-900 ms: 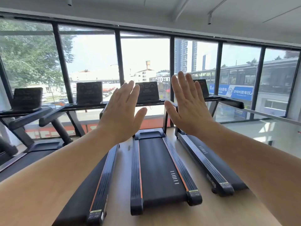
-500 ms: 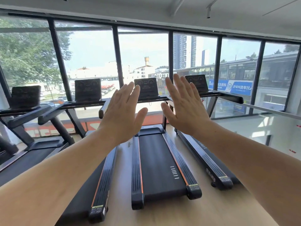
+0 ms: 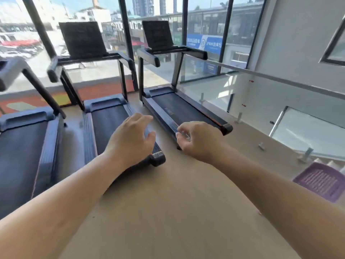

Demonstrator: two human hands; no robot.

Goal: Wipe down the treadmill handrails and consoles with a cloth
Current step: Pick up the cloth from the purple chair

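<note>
Three black treadmills stand in a row facing the tall black-framed windows [image 3: 203, 21], and the middle treadmill [image 3: 106, 124] serves as the marker. Its dark rectangular console [image 3: 82, 39] rises at its far end, with padded black handrails [image 3: 53, 71] reaching back on either side. Right of it stands the right treadmill [image 3: 179, 107], with its own console [image 3: 156, 34] and handrails [image 3: 151, 58]; left of it the left treadmill [image 3: 22, 146] is only partly in view. The left grip [image 3: 130, 141], a bare hand, hovers over the middle treadmill's near right corner, fingers relaxed and spread, holding nothing. The right grip [image 3: 199, 141], also bare, hangs just right of that, in front of the right treadmill's near end, fingers loosely curled with nothing in them. Both are well short of the consoles. Pale wooden floor [image 3: 177, 202] lies nearer than the middle treadmill; far to its right run a glass balustrade [image 3: 242, 94] and a purple sheet [image 3: 321, 180].
</note>
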